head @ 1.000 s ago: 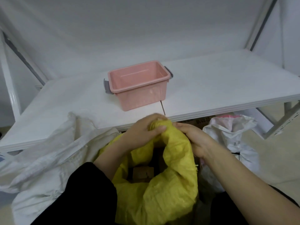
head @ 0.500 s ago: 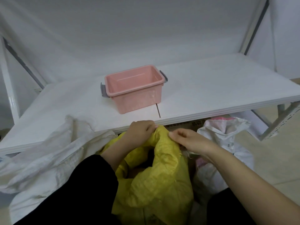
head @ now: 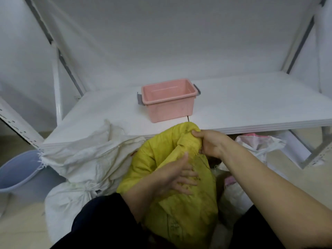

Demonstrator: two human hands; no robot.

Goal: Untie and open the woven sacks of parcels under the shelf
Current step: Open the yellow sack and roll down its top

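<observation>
Right grip [head: 206, 143] is clenched on the bunched mouth of the yellow woven sack [head: 188, 221], probably to tug it open. Left grip [head: 177, 177] is flat with fingers spread, pinning the sack to the floor by the shelf [head: 251, 105].

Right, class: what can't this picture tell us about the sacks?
Head view:
- Contents of the yellow woven sack: hidden by its fabric.
- Its tie: covered by the gripping right hand.
- The white woven sack at right: partly hidden by the white shelf board.
- The pale blue plastic bucket: cut off by left edge.
</observation>
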